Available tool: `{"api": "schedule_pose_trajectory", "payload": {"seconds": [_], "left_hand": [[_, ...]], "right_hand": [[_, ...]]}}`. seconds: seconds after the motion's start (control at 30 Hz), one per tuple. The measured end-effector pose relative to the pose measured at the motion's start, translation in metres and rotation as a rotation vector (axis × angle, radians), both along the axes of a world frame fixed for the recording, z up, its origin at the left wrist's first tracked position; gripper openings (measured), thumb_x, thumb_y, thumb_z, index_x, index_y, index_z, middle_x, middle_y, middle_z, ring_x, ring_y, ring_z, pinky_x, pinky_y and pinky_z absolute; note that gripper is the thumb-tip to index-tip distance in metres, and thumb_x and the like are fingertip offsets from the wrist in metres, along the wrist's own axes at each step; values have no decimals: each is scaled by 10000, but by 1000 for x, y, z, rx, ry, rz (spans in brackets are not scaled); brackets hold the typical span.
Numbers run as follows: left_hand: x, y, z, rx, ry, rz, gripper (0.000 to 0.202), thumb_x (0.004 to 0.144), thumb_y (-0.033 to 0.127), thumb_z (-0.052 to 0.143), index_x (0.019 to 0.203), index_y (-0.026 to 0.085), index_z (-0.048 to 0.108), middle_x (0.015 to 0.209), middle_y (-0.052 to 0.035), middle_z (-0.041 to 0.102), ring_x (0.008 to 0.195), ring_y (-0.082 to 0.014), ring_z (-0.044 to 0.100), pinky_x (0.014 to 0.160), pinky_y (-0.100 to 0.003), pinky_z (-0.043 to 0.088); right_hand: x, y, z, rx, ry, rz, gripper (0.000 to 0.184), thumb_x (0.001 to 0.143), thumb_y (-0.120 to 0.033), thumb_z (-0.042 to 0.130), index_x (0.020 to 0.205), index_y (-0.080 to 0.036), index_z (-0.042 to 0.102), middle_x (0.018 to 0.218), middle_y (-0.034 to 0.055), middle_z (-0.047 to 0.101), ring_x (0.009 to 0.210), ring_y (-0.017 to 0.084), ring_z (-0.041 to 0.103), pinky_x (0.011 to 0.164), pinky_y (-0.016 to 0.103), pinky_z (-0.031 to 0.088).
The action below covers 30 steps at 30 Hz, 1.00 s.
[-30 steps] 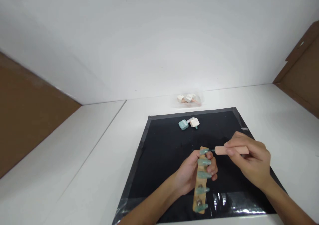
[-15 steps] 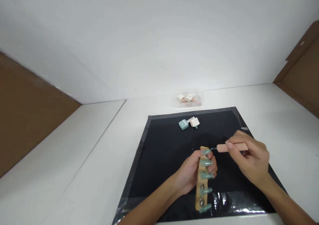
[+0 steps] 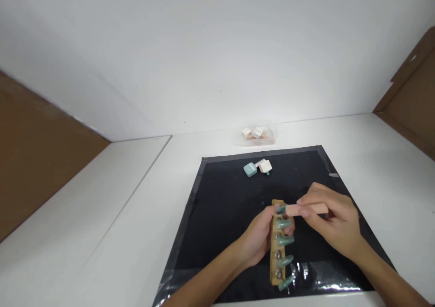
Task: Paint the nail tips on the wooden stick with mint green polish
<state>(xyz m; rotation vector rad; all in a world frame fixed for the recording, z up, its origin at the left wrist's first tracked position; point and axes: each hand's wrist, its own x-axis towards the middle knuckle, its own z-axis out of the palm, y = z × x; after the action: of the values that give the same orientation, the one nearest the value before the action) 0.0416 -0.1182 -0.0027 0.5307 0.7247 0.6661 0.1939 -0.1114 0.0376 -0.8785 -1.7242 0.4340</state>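
My left hand (image 3: 260,239) is closed round a wooden strip (image 3: 277,258) that carries several teal false nails (image 3: 284,240) on small metal studs. It holds the strip upright over the black mat (image 3: 224,216). My right hand (image 3: 331,225) pinches a pink nail-polish brush cap (image 3: 304,210) between thumb and fingers. The cap's tip sits against the topmost nail on the strip. A teal polish bottle (image 3: 250,169) lies on the mat's far side, beside a beige square bottle (image 3: 265,166).
A clear packet of small beige bottles (image 3: 257,134) lies on the white table (image 3: 102,234) beyond the mat. White walls stand behind, with brown cardboard panels at the left (image 3: 41,153) and right (image 3: 411,103). The mat's near edge is glossy and wrinkled.
My right hand has moved left, bringing the brush from beside the strip onto its top nail. The strip has tilted slightly in my left hand.
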Motion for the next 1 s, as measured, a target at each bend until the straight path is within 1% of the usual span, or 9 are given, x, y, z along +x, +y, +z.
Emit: {"api": "schedule_pose_trajectory", "payload": {"seconds": [0.1,0.13,0.27,0.43,0.57,0.7,0.77,0.87,1.0], "left_hand": [[0,-1,1,31,29,10,257,750,394,521,628,180,448,538,27,429,525,-104,377,581,-261,312],[0,-1,1,38,43,14,264,753,401,522,627,182,447,538,25,433,529,-107,381,581,-259,312],[0,-1,3,37,108,31,327,744,478,537,641,174,477,559,14,448,560,-121,391,588,-260,320],[-1,-1,2,101,136,6,391,766,518,520,592,170,475,573,3,455,561,-115,386,585,-255,321],[-2,-2,0,109,136,45,410,726,569,554,634,176,488,584,5,464,557,-118,391,568,-260,316],[-2,-2,0,175,172,44,444,738,589,534,600,169,498,581,0,470,562,-118,389,579,-260,317],[-3,-2,0,166,176,66,438,720,600,557,640,174,499,589,9,470,567,-120,389,588,-259,320],[-3,-2,-2,175,185,117,424,700,597,599,732,186,502,644,21,465,617,-129,402,618,-258,326],[-5,-3,-7,258,200,89,428,751,614,547,730,192,476,657,29,430,607,-122,363,616,-258,313]], "right_hand": [[0,0,0,0,9,-136,175,770,-103,598,629,-206,608,500,-26,579,435,114,491,398,234,374],[0,0,0,-1,21,-145,175,772,-100,596,632,-206,606,503,-25,574,438,113,487,399,235,372],[1,0,0,-13,22,9,132,780,-119,600,690,-208,634,518,-23,593,424,109,482,370,225,364],[1,1,-1,-24,20,-150,160,763,-109,614,633,-202,615,497,-31,560,423,103,464,380,226,343],[2,0,-4,-34,49,-10,120,764,-118,627,685,-207,641,542,-16,606,445,110,492,375,220,354],[3,1,-7,-47,44,-147,137,761,-106,632,663,-202,635,531,-20,581,446,106,488,394,226,365],[3,1,-7,-37,69,-115,121,769,-111,628,691,-203,643,536,-18,583,452,110,489,396,230,372],[3,1,-6,-18,56,28,96,773,-121,629,739,-205,659,551,-11,611,458,118,501,385,229,380],[4,1,-5,-15,48,-77,145,764,-80,626,698,-208,644,558,-16,600,474,110,492,411,227,385]]}}
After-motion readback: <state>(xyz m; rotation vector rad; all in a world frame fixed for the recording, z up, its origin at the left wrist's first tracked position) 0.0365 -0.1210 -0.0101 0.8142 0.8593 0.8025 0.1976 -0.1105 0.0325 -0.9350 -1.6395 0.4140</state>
